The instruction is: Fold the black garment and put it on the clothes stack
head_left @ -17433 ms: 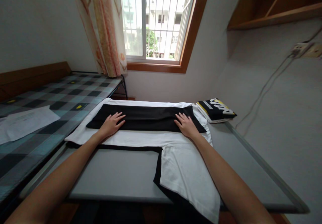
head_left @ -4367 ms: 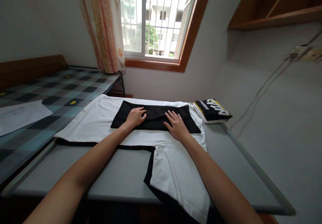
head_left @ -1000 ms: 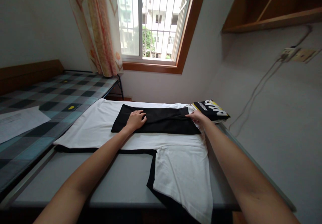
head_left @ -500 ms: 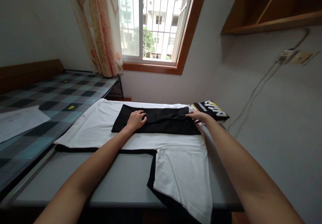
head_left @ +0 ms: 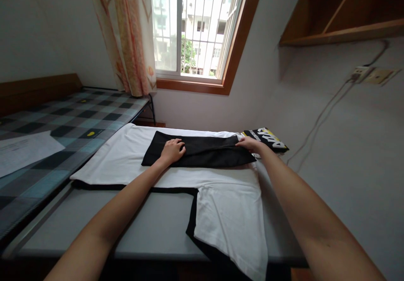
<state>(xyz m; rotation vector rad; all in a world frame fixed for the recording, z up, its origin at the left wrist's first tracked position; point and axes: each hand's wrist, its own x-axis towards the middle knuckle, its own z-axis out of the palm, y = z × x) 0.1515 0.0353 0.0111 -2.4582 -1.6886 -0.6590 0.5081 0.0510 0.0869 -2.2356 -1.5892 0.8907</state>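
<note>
A white T-shirt (head_left: 110, 161) lies spread over the grey table, one sleeve (head_left: 229, 218) hanging past the front edge. Dark fabric borders its lower side. On top of it is a long folded black cloth (head_left: 208, 152); its exact kind I cannot tell. My left hand (head_left: 173, 150) rests on the left part of this cloth, fingers spread and slightly bent. At the other end, my right hand (head_left: 249, 144) pinches the cloth's edge between thumb and fingers, and the near right corner stands a little off the shirt.
A black packet with white and yellow lettering (head_left: 268, 140) sits behind my right hand by the wall. The grey table (head_left: 158, 218) adjoins a checked mattress (head_left: 104, 116) with paper sheets (head_left: 28, 150) on it. Cables (head_left: 326, 112) hang along the right wall.
The black cloth's right end has lifted slightly, its near corner moving up and right with my right hand's pinch. My left hand stays in place on the cloth.
</note>
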